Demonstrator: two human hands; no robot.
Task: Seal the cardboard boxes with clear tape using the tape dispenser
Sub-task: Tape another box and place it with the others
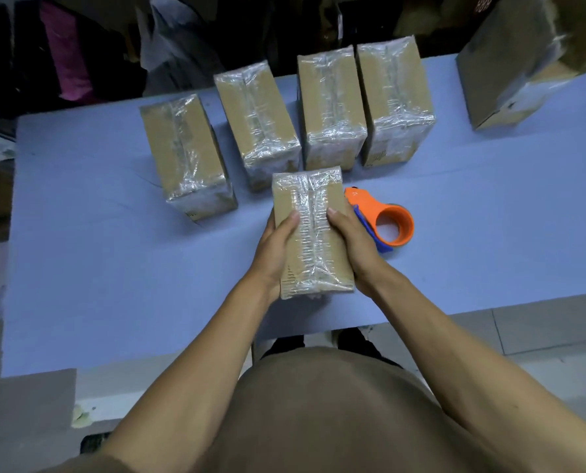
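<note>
A small cardboard box [310, 199] wrapped in clear tape is held between both hands above the blue table [114, 268]. My left hand [274, 247] grips its left side with the thumb on top. My right hand [351, 244] grips its right side, thumb also on the top face. The orange and blue tape dispenser [383, 220] lies on the table just right of the box, untouched. Behind it stands a row of several taped boxes, from the leftmost [187, 155] to the rightmost [394, 100].
A larger cardboard box [523, 63] stands at the table's far right corner. Dark bags and clutter fill the space behind the table. The table's near edge runs just in front of my body; grey floor shows at right.
</note>
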